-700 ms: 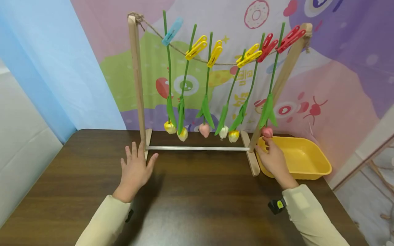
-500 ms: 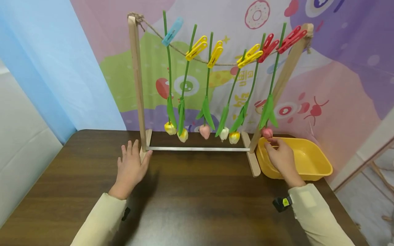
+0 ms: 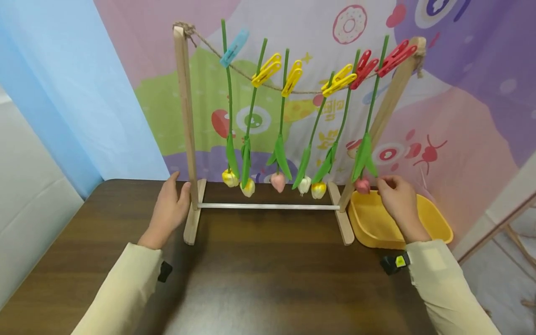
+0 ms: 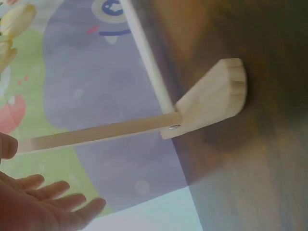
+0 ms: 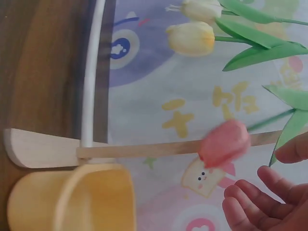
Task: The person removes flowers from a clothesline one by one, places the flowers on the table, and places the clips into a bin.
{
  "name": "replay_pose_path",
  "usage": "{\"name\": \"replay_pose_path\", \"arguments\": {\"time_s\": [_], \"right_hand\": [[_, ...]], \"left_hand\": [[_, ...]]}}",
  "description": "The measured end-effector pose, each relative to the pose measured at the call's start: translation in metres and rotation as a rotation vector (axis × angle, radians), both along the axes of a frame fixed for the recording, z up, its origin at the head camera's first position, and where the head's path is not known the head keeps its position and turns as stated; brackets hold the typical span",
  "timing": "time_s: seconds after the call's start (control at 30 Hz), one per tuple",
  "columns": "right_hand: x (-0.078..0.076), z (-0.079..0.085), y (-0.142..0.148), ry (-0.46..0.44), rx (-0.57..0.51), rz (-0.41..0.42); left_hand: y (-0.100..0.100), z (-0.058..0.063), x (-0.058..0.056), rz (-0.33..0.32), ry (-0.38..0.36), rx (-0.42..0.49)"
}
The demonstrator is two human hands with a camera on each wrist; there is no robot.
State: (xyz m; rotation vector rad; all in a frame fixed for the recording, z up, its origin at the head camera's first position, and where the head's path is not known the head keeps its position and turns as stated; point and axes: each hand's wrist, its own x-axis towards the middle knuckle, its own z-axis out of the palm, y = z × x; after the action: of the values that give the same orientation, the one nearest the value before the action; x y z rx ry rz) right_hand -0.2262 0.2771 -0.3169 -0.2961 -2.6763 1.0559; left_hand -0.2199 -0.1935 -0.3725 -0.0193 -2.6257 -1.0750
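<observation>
My left hand is just outside the left wooden post of a small rack, its fingers extended. The left wrist view shows the thumb close to that post; whether they touch, I cannot tell. My right hand hovers over a yellow basin, right of a dark pink tulip. Its fingers are loosely bent, with the thumb near the tulip's leaf; no grip shows. Several tulips hang heads down from a twine line, held by yellow clothespins, red clothespins and a blue clothespin.
The yellow basin stands right of the rack's right foot. A white rod joins the two posts low down. Behind the brown table hangs a printed cartoon cloth.
My left hand has shifted left and back, from in front of the left post to its outer side. My right hand has moved right and back, away from the right post and past the pink tulip.
</observation>
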Motion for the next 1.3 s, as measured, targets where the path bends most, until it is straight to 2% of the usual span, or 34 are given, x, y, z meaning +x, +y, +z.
{"name": "replay_pose_path", "arguments": {"time_s": [0.3,0.5,0.57,0.7,0.9,1.3], "right_hand": [[-0.018,0.012,0.004,0.058,0.05,0.027],[-0.027,0.021,0.006,0.071,0.136,0.038],[-0.03,0.024,0.005,0.073,0.123,0.067],[-0.034,0.029,0.002,0.05,0.033,0.129],[-0.041,0.032,-0.007,0.042,-0.055,0.193],[-0.054,0.031,-0.018,0.113,-0.076,0.203]], "left_hand": [[-0.002,0.016,-0.014,-0.019,-0.022,0.114],[-0.001,0.021,-0.019,-0.052,0.015,0.15],[0.001,0.023,-0.019,-0.073,0.036,0.157],[0.004,0.028,-0.021,-0.102,0.072,0.178],[0.01,0.027,-0.023,-0.104,0.072,0.205],[0.013,0.026,-0.026,-0.112,0.039,0.201]]}}
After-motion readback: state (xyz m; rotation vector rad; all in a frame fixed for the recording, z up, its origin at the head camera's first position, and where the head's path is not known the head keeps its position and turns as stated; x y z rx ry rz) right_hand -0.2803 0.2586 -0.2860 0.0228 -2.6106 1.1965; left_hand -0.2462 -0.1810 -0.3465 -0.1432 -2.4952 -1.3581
